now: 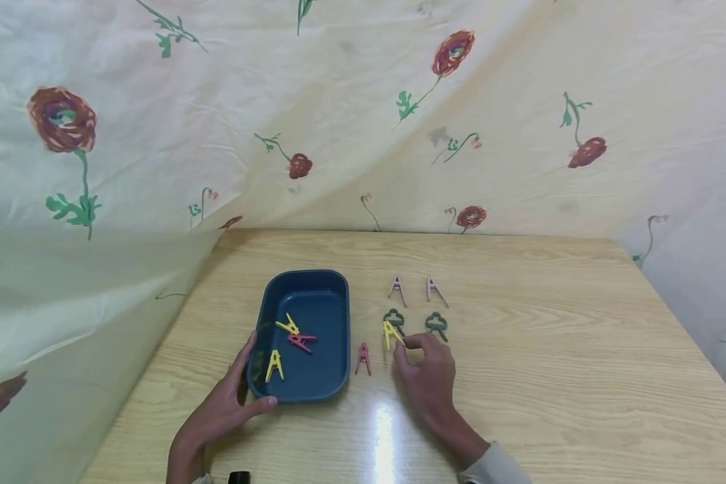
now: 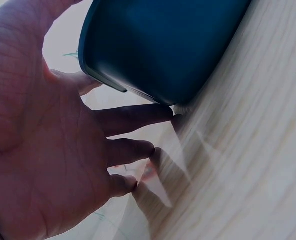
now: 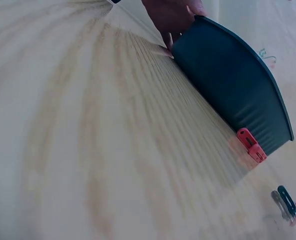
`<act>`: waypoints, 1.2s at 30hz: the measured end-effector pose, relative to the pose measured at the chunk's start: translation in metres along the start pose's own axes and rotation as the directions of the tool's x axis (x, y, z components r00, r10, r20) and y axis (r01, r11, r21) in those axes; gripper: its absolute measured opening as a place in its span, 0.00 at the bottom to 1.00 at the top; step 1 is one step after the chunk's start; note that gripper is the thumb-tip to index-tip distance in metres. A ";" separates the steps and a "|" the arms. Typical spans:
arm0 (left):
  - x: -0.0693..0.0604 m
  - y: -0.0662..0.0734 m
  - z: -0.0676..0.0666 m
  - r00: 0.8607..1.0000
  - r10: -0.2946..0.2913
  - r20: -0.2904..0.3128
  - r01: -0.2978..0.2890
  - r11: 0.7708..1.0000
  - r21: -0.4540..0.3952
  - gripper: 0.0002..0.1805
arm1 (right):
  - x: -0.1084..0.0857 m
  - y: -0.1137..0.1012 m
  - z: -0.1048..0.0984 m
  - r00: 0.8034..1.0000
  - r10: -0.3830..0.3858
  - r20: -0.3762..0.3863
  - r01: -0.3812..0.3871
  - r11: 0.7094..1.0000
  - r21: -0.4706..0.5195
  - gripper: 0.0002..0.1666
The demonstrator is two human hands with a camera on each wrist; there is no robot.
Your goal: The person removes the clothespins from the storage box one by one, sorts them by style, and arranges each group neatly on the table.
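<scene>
My right hand pinches a yellow clothespin between thumb and fingertips, above the table to the right of a blue tray. My left hand rests at the tray's near left corner, thumb on the near rim and fingers spread along the left side. In the left wrist view the fingers of this hand look fairly straight, some tips on the table. Inside the tray lie two yellow clothespins and a red clothespin. Another red clothespin lies just right of the tray.
Two pale pink clothespins lie farther back on the wooden table. Two dark green clips sit nearer, one partly behind the held clothespin. A flowered cloth hangs behind the table. A black object shows at the bottom edge.
</scene>
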State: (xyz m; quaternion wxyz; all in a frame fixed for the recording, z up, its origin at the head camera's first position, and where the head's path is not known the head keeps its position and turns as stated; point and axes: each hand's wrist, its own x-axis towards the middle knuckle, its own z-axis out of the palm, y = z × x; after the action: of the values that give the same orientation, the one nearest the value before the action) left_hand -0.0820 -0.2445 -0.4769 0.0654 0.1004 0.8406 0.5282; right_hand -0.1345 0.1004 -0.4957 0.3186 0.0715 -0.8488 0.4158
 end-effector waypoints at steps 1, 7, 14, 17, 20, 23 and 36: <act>0.000 0.000 0.000 1.000 0.000 0.001 0.000 1.000 0.000 0.60 | -0.001 0.001 -0.002 1.000 0.006 0.005 -0.006 1.000 -0.014 0.07; 0.000 0.001 0.000 1.000 -0.008 0.002 0.008 1.000 -0.008 0.60 | -0.003 0.003 -0.009 0.996 0.067 0.056 -0.062 0.994 -0.090 0.06; 0.000 0.000 0.001 1.000 -0.018 0.009 0.018 1.000 -0.014 0.59 | -0.006 0.003 -0.013 0.977 0.167 0.135 -0.148 0.980 -0.135 0.05; 0.000 0.000 0.001 1.000 -0.011 0.010 0.011 1.000 -0.015 0.59 | -0.007 0.002 -0.014 0.972 0.180 0.153 -0.157 0.976 -0.149 0.05; 0.000 0.000 0.000 1.000 -0.004 0.011 0.004 1.000 -0.013 0.60 | -0.008 0.002 -0.014 0.965 0.189 0.182 -0.156 0.971 -0.181 0.05; 0.000 -0.001 0.000 1.000 0.002 0.016 -0.001 1.000 -0.024 0.60 | -0.009 0.002 -0.013 0.958 0.178 0.223 -0.127 0.966 -0.225 0.04; 0.001 -0.001 0.000 1.000 0.016 0.016 -0.016 0.999 -0.040 0.59 | -0.011 -0.006 -0.012 0.951 0.030 0.309 0.074 0.945 -0.319 0.07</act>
State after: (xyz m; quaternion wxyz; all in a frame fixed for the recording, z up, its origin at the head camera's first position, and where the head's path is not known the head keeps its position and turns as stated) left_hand -0.0833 -0.2449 -0.4777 0.0700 0.1101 0.8285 0.5446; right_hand -0.1180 0.1042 -0.4927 0.1937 0.0918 -0.9444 0.2494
